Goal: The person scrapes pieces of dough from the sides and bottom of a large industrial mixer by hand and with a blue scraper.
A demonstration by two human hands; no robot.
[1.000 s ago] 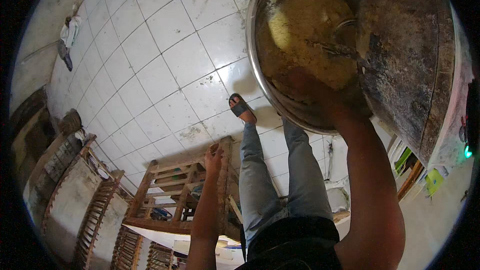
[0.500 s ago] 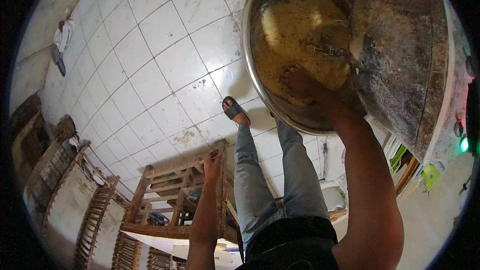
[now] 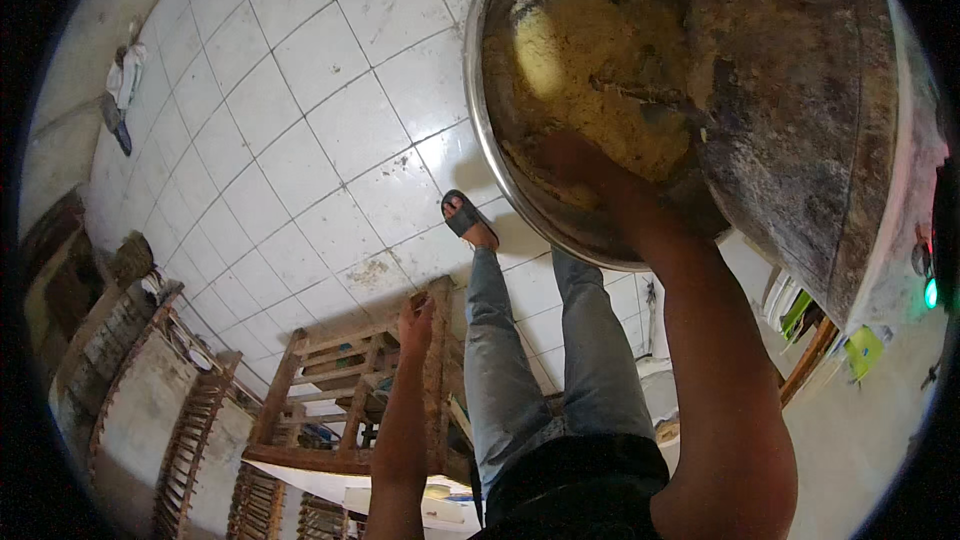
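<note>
Steel bowl (image 3: 474,80) sits far right, yellow mix (image 3: 590,40) already in, dark machine housing (image 3: 800,120) over its right side. Your right hand (image 3: 565,155) is in the bowl at the mix's near edge; too dark to read its fingers. Your left hand (image 3: 415,323) hangs empty, fingers loosely apart, beside the wooden frame (image 3: 362,395). Mix looks uneven; can't tell what's left.

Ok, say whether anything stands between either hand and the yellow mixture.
Nothing visible blocks the right hand: it is inside the bowl, at the yellow mixture. The left hand is outside; the bowl's wall stands between.
</note>
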